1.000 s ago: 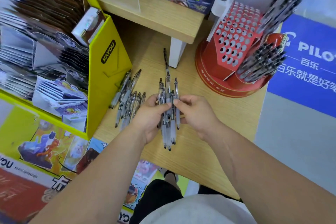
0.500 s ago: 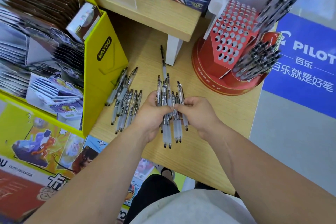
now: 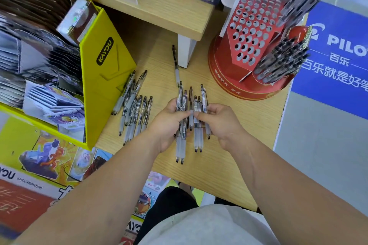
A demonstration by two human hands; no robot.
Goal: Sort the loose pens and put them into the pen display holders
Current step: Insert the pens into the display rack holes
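Two hands: left hand [image 3: 169, 123] and right hand [image 3: 219, 123], thumbs almost meeting, were held over the bench [image 3: 229, 155] to the lower left of the red display holder [image 3: 229, 77].
Left grip: fingers and thumb were curled round a bundle of clear pens [image 3: 180, 147], white ends toward the person.
Right grip: thumb and fingers pinched a fan of pens [image 3: 198, 141] just beside that bundle, on the side nearer the holder.
Loose pens [image 3: 135, 113]: a heap lay flat on the bench, well left of the holder, beyond the left hand.
Single pen [image 3: 176, 65]: lay alone on the bench, left of the holder's base, beside a white shelf leg [image 3: 186, 51].
Holder panel [image 3: 251, 26]: a tilted red face with rows of open holes, on the holder's left side.
Stocked pens [image 3: 278, 61]: dark-capped clusters stood slanted in the holder's right side.
Yellow box [image 3: 105, 77]: stood far left of the holder, just past the heap.
Blue sign [image 3: 338, 55]: right of the holder, with white lettering.
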